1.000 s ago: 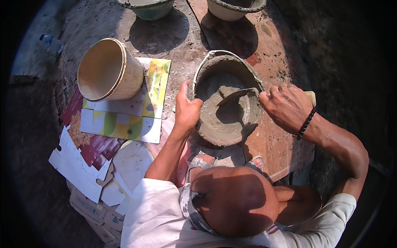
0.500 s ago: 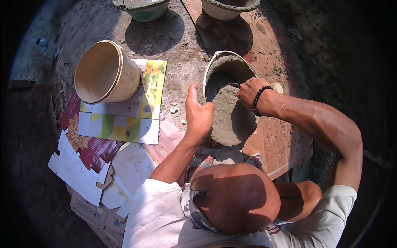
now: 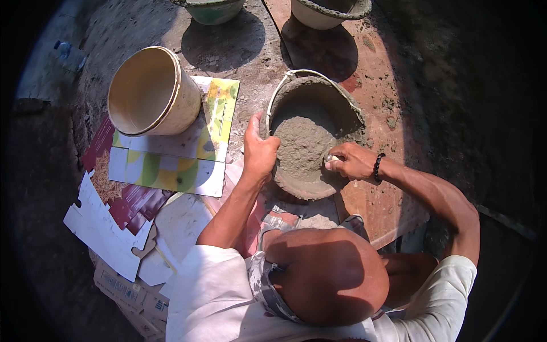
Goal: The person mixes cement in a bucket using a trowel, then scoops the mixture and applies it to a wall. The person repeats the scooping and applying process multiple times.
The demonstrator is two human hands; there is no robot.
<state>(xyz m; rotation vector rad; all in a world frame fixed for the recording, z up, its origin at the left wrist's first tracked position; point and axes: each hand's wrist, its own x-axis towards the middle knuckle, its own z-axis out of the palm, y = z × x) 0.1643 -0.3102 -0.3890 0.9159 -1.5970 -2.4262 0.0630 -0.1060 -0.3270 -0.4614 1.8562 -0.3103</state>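
A mortar-caked bucket (image 3: 290, 190) with a pale handle stands tilted in front of me, its mouth facing up and away. Wet grey mortar (image 3: 305, 145) fills its lower part. My left hand (image 3: 261, 151) is closed on the bucket's left rim, thumb toward the inside. At the right side of the mouth, my right hand (image 3: 352, 162) is closed round the pale handle of a trowel (image 3: 331, 159). The trowel's blade is out of sight. A black bead bracelet (image 3: 378, 167) circles my right wrist.
An open cream bucket (image 3: 189, 102) sits on patterned cardboard (image 3: 166, 172) at the left. Beyond are a green basin (image 3: 216, 12) and a mortar-rimmed pale basin (image 3: 319, 19). Cut cardboard sheets (image 3: 105, 228) lie near my left side. A reddish board (image 3: 370, 211) is under the work at right.
My right hand has come nearer and turned, so the trowel handle's end now points left and the blade no longer shows. My left hand stays on the rim. The view has shifted slightly.
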